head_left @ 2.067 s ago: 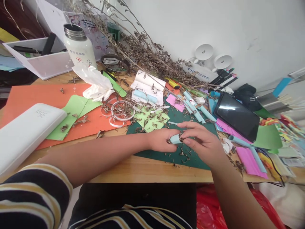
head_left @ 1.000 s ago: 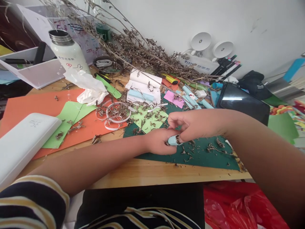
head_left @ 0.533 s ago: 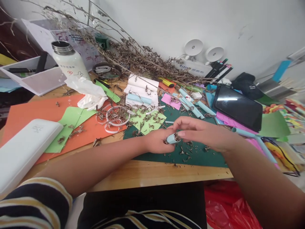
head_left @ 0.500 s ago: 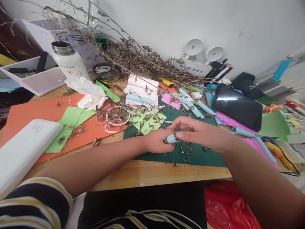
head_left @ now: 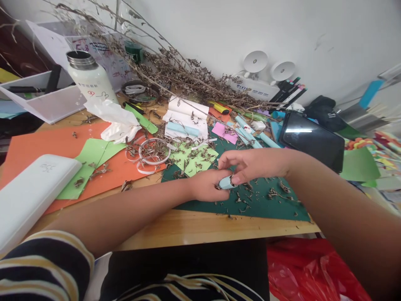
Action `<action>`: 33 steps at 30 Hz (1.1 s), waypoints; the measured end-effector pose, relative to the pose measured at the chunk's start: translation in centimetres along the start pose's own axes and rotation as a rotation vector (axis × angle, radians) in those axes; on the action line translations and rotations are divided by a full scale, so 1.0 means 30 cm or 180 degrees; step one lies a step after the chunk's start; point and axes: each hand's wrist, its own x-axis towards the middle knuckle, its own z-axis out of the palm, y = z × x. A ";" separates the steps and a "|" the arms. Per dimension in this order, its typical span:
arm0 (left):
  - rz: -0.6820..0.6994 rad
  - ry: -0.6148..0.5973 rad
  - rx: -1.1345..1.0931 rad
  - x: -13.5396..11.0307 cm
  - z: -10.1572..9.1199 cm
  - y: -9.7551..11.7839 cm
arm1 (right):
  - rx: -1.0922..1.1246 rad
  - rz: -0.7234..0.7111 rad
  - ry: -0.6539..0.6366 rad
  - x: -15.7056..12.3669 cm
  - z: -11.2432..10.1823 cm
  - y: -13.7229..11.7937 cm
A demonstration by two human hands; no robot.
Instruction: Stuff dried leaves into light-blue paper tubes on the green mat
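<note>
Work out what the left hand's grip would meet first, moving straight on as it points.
Probably the right hand, which is at the end of the blue roll in the left hand; exact contact is hard to judge.

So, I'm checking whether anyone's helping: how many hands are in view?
2: the left hand, around a blue tube, and the right hand, its thumb at the tube's end. No others show.

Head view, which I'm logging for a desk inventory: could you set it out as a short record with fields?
Left hand: wrapped around a light-blue tube
Right hand: at the tube's end, where brown bits show
Below hands: green mat strewn with dried leaf bits
Back: dried branches
Bottle: white, uncapped, upright
</note>
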 end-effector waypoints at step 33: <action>0.0175 -0.0001 -0.0206 0.003 -0.004 -0.004 | -0.2107 -0.1084 0.1656 -0.074 0.110 -0.009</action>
